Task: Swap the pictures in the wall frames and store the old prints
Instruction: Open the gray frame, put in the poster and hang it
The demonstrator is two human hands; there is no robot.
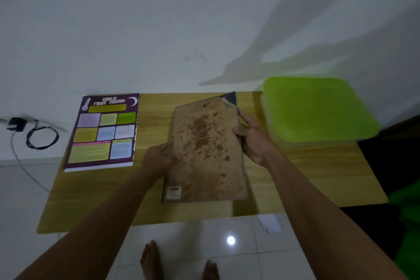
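A picture frame [205, 152] lies face down on the low wooden table [95, 198], its stained brown backing board up and a dark corner showing at the top right. My left hand [158, 158] grips its left edge. My right hand [253, 137] holds the right edge, fingers along the side. A purple poster print [105, 130] with coloured panels lies flat at the table's left end.
A clear box with a green lid [318, 109] stands at the table's right end against the white wall. A black charger and coiled cable [34, 132] lie on the tiled floor to the left. A paper scrap [269, 223] is on the floor by my bare feet.
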